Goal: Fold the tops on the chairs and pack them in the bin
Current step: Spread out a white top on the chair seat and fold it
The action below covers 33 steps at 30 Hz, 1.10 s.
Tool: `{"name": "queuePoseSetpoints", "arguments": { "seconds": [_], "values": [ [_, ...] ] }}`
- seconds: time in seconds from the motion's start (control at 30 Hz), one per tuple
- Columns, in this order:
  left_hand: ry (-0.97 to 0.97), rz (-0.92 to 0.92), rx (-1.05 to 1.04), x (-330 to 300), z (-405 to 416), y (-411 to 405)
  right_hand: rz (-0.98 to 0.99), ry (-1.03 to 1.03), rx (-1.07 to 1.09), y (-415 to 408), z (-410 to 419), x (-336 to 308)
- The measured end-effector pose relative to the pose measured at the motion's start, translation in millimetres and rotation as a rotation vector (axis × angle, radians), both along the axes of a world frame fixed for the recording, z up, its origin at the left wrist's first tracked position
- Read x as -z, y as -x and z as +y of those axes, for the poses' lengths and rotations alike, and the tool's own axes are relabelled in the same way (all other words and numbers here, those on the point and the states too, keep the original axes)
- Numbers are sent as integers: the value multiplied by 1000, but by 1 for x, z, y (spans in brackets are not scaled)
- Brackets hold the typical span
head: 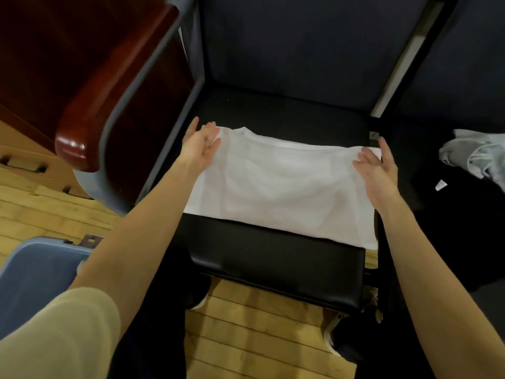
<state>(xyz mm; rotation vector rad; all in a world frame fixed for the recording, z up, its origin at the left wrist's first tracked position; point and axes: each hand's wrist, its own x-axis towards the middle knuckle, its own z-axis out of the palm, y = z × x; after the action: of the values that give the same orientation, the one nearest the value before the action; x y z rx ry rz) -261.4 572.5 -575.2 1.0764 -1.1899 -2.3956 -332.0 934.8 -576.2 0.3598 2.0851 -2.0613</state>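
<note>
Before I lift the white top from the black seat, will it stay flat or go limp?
Probably limp: the white top looks thin, with soft wrinkles, and its corner already droops over the black seat edge. It seems light. Both hands, left and right, at its ends should help.

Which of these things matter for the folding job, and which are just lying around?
Part of the job: white top, black chair seat, blue bin, black top, grey top, left hand, right hand.

Just there: red-brown chair, wooden floor.
</note>
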Motion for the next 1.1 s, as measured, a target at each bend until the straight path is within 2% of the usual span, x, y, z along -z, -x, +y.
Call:
{"name": "queuePoseSetpoints", "arguments": {
  "seconds": [0.13,0.23,0.33,0.4,0.5,0.63,0.7,0.77,0.87,0.97,1.03,1.1],
  "values": [
    [568,-115,316,4,12,3,203,-516,-318,15,-3,6],
    [868,-244,508,11,25,14,215,-774,-414,30,0,19],
    [1236,-373,540,22,44,20,233,-912,-461,44,4,21],
    [1516,-396,531,25,64,14,201,-938,-476,51,6,13],
    [1763,-220,589,24,110,-8,174,-972,-540,60,13,4],
    [1739,303,737,27,182,-41,127,-1026,-645,70,18,-3],
    [1704,430,964,26,213,-53,117,-1102,-683,73,17,-7],
    [1741,531,1099,27,238,-59,127,-1179,-732,76,17,-10],
    [1771,588,1142,31,262,-61,129,-1268,-832,77,18,-10],
    [1792,548,1119,31,270,-63,178,-1289,-827,68,19,-7],
    [1671,469,1152,24,269,-69,239,-1260,-778,53,21,-8],
    [1461,367,1223,12,264,-77,252,-1183,-713,34,26,-11]
  ]
}}
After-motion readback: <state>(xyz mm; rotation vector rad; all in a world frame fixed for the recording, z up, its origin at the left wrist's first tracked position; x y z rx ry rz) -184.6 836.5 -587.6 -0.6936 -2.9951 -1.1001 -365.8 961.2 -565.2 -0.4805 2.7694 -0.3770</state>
